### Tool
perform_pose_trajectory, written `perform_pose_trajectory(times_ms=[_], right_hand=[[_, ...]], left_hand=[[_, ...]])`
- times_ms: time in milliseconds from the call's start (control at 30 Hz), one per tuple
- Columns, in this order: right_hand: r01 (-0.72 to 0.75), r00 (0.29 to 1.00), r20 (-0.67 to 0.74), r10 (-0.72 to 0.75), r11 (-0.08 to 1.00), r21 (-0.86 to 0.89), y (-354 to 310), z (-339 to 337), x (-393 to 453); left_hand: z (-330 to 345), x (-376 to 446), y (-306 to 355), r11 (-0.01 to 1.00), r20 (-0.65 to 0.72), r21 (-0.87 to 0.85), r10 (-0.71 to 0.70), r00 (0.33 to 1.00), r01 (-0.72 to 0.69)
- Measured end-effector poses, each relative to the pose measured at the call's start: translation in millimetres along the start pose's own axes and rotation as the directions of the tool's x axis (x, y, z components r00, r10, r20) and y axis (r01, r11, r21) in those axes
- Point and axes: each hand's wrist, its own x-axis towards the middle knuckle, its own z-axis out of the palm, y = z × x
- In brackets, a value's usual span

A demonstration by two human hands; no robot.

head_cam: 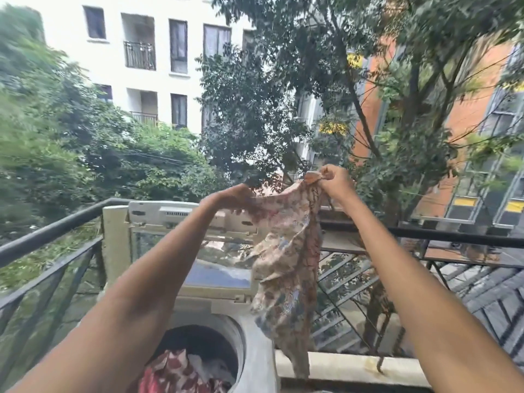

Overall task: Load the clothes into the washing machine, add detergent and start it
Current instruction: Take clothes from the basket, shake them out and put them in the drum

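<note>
Both hands — left hand (235,195), right hand (331,181) — gripped the floral garment's (286,259) top edge above the washing machine drum (198,350). Light, limp cloth — best held at that edge.

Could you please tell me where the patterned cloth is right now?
The patterned cloth hangs mid-frame, held up by the left hand and right hand, above and right of the washing machine's open drum.

I can't read any text, brand, number or sign here. The panel on the raised lid of the washing machine (181,214) shows only blurred marks, and the yellow panels (465,202) on the orange building carry no legible lettering.
</note>
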Motion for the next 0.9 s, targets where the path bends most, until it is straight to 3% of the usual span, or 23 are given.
perform_pose_trajectory(times_ms=[100, 200, 300, 433, 467, 533, 600, 667, 800, 833, 900], right_hand=[[0.099, 0.957, 0.287, -0.037, 0.973, -0.207, -29.7, -2.7, 14.0], [0.204, 0.823, 0.568, 0.009, 0.929, -0.31, -51.2, 13.1, 11.4], [0.15, 0.714, 0.695, 0.078, 0.953, -0.262, -50.5, 47.6, 2.6], [0.201, 0.598, 0.789, 0.138, 0.928, -0.314, -28.4, 101.1, -9.2], [0.199, 0.616, 0.777, 0.128, 0.93, -0.311, -22.3, 111.9, -9.7], [0.192, 0.726, 0.682, 0.091, 0.925, -0.328, -18.0, 127.6, -8.3], [0.211, 0.868, 0.497, 0.001, 0.904, -0.371, -29.2, 136.7, -5.8], [0.231, 0.936, 0.321, -0.147, 0.942, -0.242, -57.9, 141.4, -6.6], [0.383, 0.923, -0.05, -0.381, 0.923, 0.039, -125.0, 142.4, -0.5], [0.415, 0.909, -0.061, -0.413, 0.909, 0.033, -136.0, 141.4, 3.2], [0.458, 0.888, 0.075, -0.453, 0.884, -0.092, -146.8, 139.1, 11.5]], left_hand=[[-29.8, -20.8, -20.4, 0.966, -0.258, -0.25, 0.003, 0.966, -0.069], [-56.7, -32.2, -23.2, 0.906, -0.523, -0.402, -0.106, 0.846, -0.135], [-68.7, -37.3, -12.6, 0.849, -0.611, -0.489, -0.171, 0.773, -0.199], [-79.8, -45.3, -11.6, 0.766, -0.671, -0.582, -0.264, 0.692, -0.272], [-82.3, -48.6, -13.2, 0.763, -0.686, -0.582, -0.276, 0.674, -0.28], [-86.3, -53.8, -19.4, 0.775, -0.708, -0.572, -0.302, 0.639, -0.268], [-92.0, -58.4, -32.8, 0.798, -0.731, -0.558, -0.341, 0.591, -0.229], [-97.6, -62.8, -49.6, 0.818, -0.761, -0.544, -0.39, 0.518, -0.184], [-105.0, -80.7, -64.5, 0.885, -0.854, -0.445, -0.373, 0.363, -0.138], [-108.1, -83.2, -68.7, 0.896, -0.87, -0.423, -0.361, 0.337, -0.134], [-114.4, -89.4, -73.6, 0.897, -0.882, -0.418, -0.363, 0.301, -0.142]])
